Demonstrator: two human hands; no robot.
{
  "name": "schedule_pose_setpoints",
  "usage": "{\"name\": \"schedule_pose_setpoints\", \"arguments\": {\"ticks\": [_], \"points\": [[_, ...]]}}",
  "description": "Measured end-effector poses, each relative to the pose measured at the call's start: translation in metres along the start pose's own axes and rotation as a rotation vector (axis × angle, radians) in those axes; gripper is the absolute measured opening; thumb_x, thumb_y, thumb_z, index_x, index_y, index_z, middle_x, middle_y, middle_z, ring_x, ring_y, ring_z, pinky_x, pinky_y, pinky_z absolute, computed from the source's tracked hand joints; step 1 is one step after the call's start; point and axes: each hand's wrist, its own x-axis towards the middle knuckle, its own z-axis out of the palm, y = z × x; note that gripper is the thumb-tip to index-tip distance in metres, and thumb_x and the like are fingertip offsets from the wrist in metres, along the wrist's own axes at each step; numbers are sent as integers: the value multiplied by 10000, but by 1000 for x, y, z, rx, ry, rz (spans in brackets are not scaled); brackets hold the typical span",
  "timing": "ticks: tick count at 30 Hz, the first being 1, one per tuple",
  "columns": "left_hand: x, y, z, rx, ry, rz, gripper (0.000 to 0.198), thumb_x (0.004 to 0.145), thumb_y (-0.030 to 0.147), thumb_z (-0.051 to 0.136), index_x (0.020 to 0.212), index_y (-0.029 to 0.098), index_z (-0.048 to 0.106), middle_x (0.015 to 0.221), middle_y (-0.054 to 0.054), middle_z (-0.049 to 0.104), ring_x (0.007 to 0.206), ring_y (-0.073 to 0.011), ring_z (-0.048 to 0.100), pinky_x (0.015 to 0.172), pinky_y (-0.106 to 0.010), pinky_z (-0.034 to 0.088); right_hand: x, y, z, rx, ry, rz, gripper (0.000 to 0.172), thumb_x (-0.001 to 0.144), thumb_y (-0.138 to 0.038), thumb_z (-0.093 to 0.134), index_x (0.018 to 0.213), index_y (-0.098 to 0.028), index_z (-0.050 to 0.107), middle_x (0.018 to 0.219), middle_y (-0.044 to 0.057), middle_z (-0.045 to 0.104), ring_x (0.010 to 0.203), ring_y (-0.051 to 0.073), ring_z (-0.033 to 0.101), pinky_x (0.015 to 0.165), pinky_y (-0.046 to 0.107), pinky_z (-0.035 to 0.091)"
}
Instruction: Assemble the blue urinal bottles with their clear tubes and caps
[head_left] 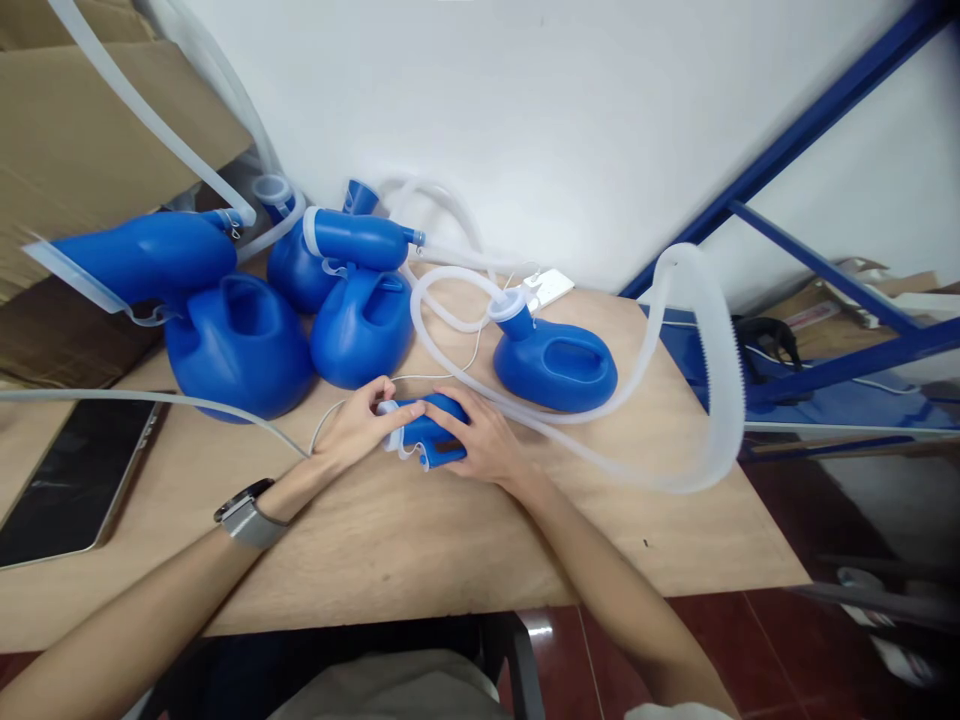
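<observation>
Between my hands, above the near middle of the wooden table, is a small blue plastic urinal head (442, 452) with a loop handle. My right hand (484, 435) is wrapped round its body from the right. At its left end sits a translucent white cap (392, 438), joined by a thin strap, and my left hand (367, 420) grips it with thumb and fingers. Right behind lies a blue urinal bottle (517, 365) with a translucent cap on its neck. Farther left stand more blue urinal bottles (360, 335), two with blue heads (367, 240) resting on top.
A long translucent hose (720, 380) loops over the table (480, 555) at the right. On the left lie a dark tablet (67, 480) and a cable (187, 400). Cardboard boxes (90, 110) stand at the far left, a blue metal frame (817, 120) at the right.
</observation>
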Motion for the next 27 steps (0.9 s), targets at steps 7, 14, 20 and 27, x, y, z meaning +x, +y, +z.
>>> {"name": "schedule_pose_setpoints", "arguments": {"ticks": [7,14,20,27], "points": [[-2,9,0,-285,-187,-173,643,544,570,885,796,203,422,758,30,411,729,-128,407,641,-263,343,3,1,-4,-28,-22,-39,754,864,-247,751,1597,-259,574,1515,157,555,1275,314,618,1029,470,577],[-5,10,-1,-275,-207,-161,661,546,538,919,808,197,417,746,44,425,714,-115,407,641,-251,343,2,-2,-4,-108,-31,-31,547,1021,-363,656,1564,-310,631,1493,144,583,1226,299,651,939,433,612],[-10,21,0,-297,-185,-216,695,481,508,929,850,203,425,759,52,465,743,-124,450,654,-255,381,2,-2,-6,-191,-32,-52,496,1063,-414,598,1552,-347,644,1474,149,594,1246,309,640,859,409,620],[-7,17,1,-302,-173,-208,744,491,508,947,917,207,417,782,56,471,741,-117,448,639,-252,385,1,-3,-7,-250,-31,-33,543,1033,-434,637,1571,-360,626,1467,142,605,1220,306,642,867,404,603]]}}
